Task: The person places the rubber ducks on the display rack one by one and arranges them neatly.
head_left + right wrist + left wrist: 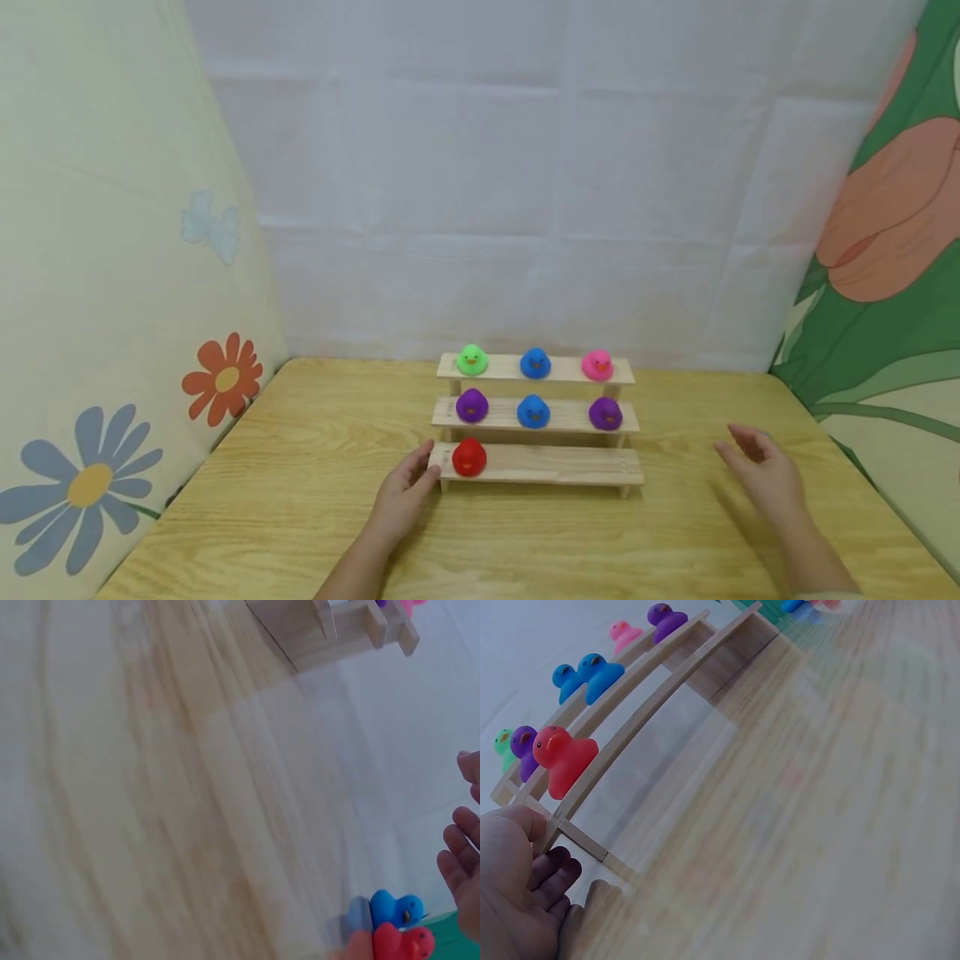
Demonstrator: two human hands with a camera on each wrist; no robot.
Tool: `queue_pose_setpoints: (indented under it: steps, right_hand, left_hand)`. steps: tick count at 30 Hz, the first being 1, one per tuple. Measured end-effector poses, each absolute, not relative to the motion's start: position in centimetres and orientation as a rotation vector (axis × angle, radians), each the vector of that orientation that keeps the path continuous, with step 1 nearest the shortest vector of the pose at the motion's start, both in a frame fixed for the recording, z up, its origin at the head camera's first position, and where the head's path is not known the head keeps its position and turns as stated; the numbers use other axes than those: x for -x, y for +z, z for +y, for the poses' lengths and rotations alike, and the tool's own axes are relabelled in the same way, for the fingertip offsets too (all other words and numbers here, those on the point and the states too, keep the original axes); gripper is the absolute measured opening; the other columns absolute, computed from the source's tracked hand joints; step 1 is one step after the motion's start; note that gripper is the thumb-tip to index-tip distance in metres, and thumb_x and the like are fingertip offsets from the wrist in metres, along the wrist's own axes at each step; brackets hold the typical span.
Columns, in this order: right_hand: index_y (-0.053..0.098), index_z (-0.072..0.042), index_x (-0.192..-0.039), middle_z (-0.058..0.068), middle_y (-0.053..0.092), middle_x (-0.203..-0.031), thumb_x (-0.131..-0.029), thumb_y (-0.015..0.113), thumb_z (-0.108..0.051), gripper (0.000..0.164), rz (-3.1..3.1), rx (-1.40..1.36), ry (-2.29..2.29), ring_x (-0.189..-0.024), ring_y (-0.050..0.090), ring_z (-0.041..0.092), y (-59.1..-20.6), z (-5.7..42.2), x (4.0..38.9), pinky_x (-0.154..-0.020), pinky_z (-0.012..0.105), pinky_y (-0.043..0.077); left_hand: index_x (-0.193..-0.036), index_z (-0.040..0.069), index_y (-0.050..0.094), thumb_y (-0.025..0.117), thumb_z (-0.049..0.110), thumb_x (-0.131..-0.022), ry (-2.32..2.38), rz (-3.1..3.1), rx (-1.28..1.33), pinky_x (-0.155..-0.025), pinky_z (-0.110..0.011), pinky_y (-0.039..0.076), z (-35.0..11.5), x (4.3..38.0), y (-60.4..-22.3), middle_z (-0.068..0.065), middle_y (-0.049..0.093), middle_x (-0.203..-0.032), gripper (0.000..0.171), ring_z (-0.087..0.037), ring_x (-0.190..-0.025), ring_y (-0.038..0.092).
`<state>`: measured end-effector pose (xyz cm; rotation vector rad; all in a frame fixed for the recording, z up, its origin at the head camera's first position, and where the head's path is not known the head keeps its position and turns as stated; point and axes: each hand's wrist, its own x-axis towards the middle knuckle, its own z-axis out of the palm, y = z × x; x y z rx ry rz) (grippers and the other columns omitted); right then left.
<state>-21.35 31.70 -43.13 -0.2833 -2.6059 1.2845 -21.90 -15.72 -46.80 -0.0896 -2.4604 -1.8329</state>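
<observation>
A three-tier wooden display rack [555,464] stands on the table with rubber ducks on its steps. My left hand [402,492] holds the left end of its lowest step, thumb against the plank, fingers curled beside it. Close to that hand, a red duck [469,457] sits on the lowest step. On the middle step are a purple duck [472,406], a blue duck [533,412] and another purple duck [606,413]. My right hand [772,479] is held over the table right of the rack, fingers apart, holding nothing.
The top step carries a green duck [472,360], a blue duck [536,363] and a pink duck [597,365]. In the right wrist view, a loose blue duck [394,908] and red duck [401,943] rest below the right hand. Cloth hangs behind the table [337,417].
</observation>
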Motion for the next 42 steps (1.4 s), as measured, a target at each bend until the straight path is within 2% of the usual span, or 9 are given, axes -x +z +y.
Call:
queue_pose_setpoints:
  steps: [3,12,14,16,19,23,28,35,42]
  right_hand:
    - [0.044,0.003,-0.141,0.030,0.044,-0.144,-0.098,0.057,-0.042,0.064,-2.619,0.295,1.283,-0.130,0.045,0.044,-43.3,32.6,21.5,-0.071,-0.005,0.030]
    - [0.043,0.002,-0.142,0.030,0.044,-0.145,-0.099,0.056,-0.039,0.061,-2.618,0.431,1.256,-0.130,0.045,0.042,-43.6,34.5,22.4,-0.071,0.000,0.032]
    - [0.042,0.002,-0.142,0.030,0.042,-0.146,-0.099,0.055,-0.039,0.061,-2.623,0.451,1.244,-0.131,0.044,0.044,-43.6,34.8,22.5,-0.085,0.010,0.043]
    - [0.042,0.002,-0.142,0.031,0.041,-0.147,-0.099,0.055,-0.039,0.062,-2.623,0.466,1.244,-0.132,0.042,0.046,-43.6,35.0,22.6,-0.097,0.029,0.047]
    - [0.041,0.004,-0.143,0.032,0.037,-0.148,-0.099,0.054,-0.038,0.062,-2.612,0.460,1.263,-0.133,0.039,0.049,-43.6,35.2,22.7,-0.107,0.057,0.038]
    - [0.037,0.004,-0.145,0.033,0.033,-0.150,-0.100,0.052,-0.040,0.064,-2.623,0.459,1.291,-0.136,0.034,0.051,-43.4,35.5,22.7,-0.110,0.059,0.036]
    - [0.036,0.002,-0.146,0.033,0.031,-0.152,-0.100,0.050,-0.044,0.067,-2.652,0.511,1.282,-0.137,0.032,0.050,-43.2,36.1,23.1,-0.102,0.049,0.048]
    - [0.036,0.004,-0.145,0.033,0.030,-0.152,-0.100,0.049,-0.043,0.067,-2.671,0.522,1.236,-0.139,0.026,0.052,-43.6,36.9,23.6,-0.113,0.062,0.028]
    - [0.037,0.007,-0.143,0.037,0.032,-0.148,-0.100,0.051,-0.037,0.063,-2.695,0.519,1.184,-0.134,0.033,0.053,-44.4,37.4,23.9,-0.111,0.062,0.030]
  left_hand:
    - [-0.145,-0.007,0.039,0.052,0.011,-0.100,-1.835,-2.462,0.088,-0.111,-0.046,0.042,-15.7,21.9,-46.8,-0.028,0.053,-0.139,0.050,-0.039,-0.133,0.048]
    - [-0.144,-0.008,0.039,0.052,0.010,-0.100,-1.825,-2.452,0.091,-0.110,-0.046,0.043,-15.8,22.0,-47.1,-0.027,0.055,-0.136,0.050,-0.038,-0.129,0.051]
    - [-0.144,-0.008,0.039,0.053,0.010,-0.100,-1.821,-2.455,0.088,-0.110,-0.046,0.043,-15.8,22.0,-47.1,-0.027,0.055,-0.136,0.050,-0.038,-0.129,0.052]
    - [-0.144,-0.007,0.039,0.053,0.010,-0.100,-1.821,-2.455,0.087,-0.109,-0.046,0.043,-15.8,22.1,-47.2,-0.027,0.056,-0.136,0.050,-0.038,-0.129,0.052]
    - [-0.144,-0.007,0.040,0.053,0.010,-0.100,-1.823,-2.456,0.080,-0.109,-0.045,0.044,-15.8,22.1,-47.2,-0.026,0.056,-0.135,0.049,-0.037,-0.128,0.052]
    - [-0.145,-0.007,0.039,0.052,0.010,-0.100,-1.827,-2.456,0.076,-0.109,-0.045,0.044,-15.8,22.1,-47.2,-0.026,0.056,-0.135,0.050,-0.037,-0.128,0.053]
    - [-0.145,-0.007,0.039,0.052,0.010,-0.100,-1.823,-2.456,0.081,-0.109,-0.044,0.044,-15.8,22.1,-47.1,-0.026,0.056,-0.135,0.049,-0.037,-0.128,0.052]
    - [-0.144,-0.007,0.039,0.052,0.011,-0.100,-1.810,-2.465,0.080,-0.109,-0.044,0.044,-15.7,22.0,-47.0,-0.026,0.056,-0.135,0.049,-0.037,-0.129,0.052]
    - [-0.144,-0.008,0.039,0.052,0.010,-0.100,-1.804,-2.466,0.089,-0.108,-0.045,0.045,-15.8,21.9,-46.9,-0.027,0.055,-0.136,0.049,-0.038,-0.128,0.052]
